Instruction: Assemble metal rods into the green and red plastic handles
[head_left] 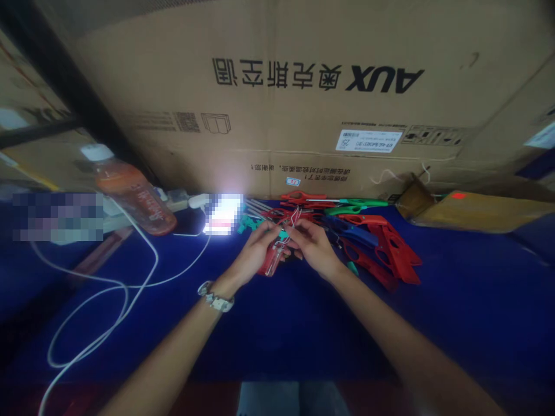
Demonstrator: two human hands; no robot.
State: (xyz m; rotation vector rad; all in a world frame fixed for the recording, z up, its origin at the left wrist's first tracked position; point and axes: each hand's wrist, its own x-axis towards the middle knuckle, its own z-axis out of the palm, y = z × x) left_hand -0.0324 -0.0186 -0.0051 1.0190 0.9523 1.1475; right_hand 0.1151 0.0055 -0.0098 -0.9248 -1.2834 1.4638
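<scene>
My left hand [256, 249] is closed, thumb and fingers pinched, with a red translucent plastic piece [272, 261], like a lighter's fuel tank, hanging below its fingers. My right hand [315, 247] meets it, its fingertips pinched on thin pale wires [295, 217] that loop up between the hands. The exact contact point is too small to make out. Just beyond the hands lie red plastic handles [309, 200] with finger loops, resembling long-necked lighter shells. Small teal plastic parts [250, 225] are beside my left fingers. Blue handles [358, 231] and more red shells [392, 248] are heaped to the right.
A large cardboard box [277, 127] with upside-down print walls off the back. On the left stand a drink bottle [134, 193], a bright phone screen [223, 214] and a looped white cable [125, 300]. A yellowish carton [481, 212] lies at right on the blue tabletop [312, 341].
</scene>
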